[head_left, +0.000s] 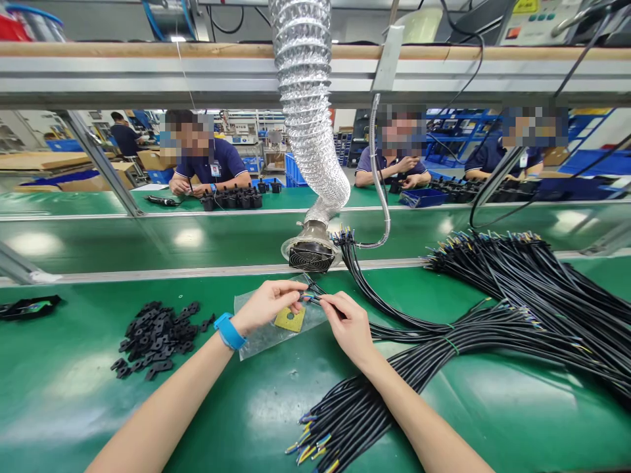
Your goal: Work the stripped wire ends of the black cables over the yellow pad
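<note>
Centre frame: left hand point(266, 303) and right hand point(348, 322) both pinch one cable point(315, 299) end. The end lies between their fingertips, above the bag point(261, 338).

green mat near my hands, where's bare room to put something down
Bare mat lies below the pile of black plastic parts, left of the left hand. Another patch sits right of the right hand's forearm, under the cable bundle. It is crowded at the plastic bag and the cable ends.
</note>
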A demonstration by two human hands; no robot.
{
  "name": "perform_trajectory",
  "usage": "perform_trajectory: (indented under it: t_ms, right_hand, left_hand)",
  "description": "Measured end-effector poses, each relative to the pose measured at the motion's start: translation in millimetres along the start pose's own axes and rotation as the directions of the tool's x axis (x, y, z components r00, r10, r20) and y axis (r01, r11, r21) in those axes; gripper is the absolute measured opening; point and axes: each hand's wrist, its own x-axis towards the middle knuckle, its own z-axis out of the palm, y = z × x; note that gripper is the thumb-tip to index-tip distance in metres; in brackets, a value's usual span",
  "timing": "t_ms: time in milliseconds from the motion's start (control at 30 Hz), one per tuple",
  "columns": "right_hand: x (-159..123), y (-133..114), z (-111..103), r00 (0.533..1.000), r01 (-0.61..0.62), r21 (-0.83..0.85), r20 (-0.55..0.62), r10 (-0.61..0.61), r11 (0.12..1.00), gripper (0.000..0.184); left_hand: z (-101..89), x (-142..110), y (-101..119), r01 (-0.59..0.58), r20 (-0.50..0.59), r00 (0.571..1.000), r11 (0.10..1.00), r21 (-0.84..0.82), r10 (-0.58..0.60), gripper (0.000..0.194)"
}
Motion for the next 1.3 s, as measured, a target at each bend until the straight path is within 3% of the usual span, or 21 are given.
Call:
perform_trajectory:
  t_ms: [167, 633, 800, 933, 1033, 1167, 1300]
  right_hand:
    - [1, -1, -1, 1.000, 0.012, -0.037, -0.016, -0.012, 0.999, 0.026]
    - [2, -5, -4, 0.996, 0.069, -0.057, -0.047, -0.071, 0.996, 0.022]
    - [2, -3, -4, 0.993, 0.111, -0.103, -0.019, -0.114, 0.988, 0.025]
    - [0, -1, -3, 0.988, 0.154, -0.161, 0.049, -0.148, 0.975, 0.028]
    - [0, -1, -3, 0.987, 0.133, -0.143, 0.111, -0.117, 0.981, 0.030]
    - [1, -4, -4, 0.983, 0.092, -0.103, 0.166, -0.074, 0.990, 0.031]
    - [2, -5, -6, 0.978, 0.080, -0.097, 0.199, -0.059, 0.992, 0.030]
  left_hand:
    - [-5.4, 2, -6, 0.033, 0.060, 0.998, 0.994, -0.105, -0.027, 0.049]
    - [3.3, 0, -3, 0.062, 0.071, 0.996, 0.973, -0.222, -0.047, 0.045]
    - [4.8, 0, -1, 0.063, 0.020, 0.998, 0.963, -0.262, -0.059, 0.048]
    - [6.8, 2, -3, 0.027, -0.045, 0.998, 0.963, -0.269, -0.040, 0.062]
    - [10.9, 1, -4, 0.010, -0.049, 0.999, 0.983, -0.185, -0.019, 0.060]
    - [18.5, -4, -2, -0.085, -0.079, 0.993, 0.993, 0.077, 0.091, 0.046]
    - [22.9, -9, -2, -0.262, -0.040, 0.951, 0.864, 0.431, 0.308, 0.038]
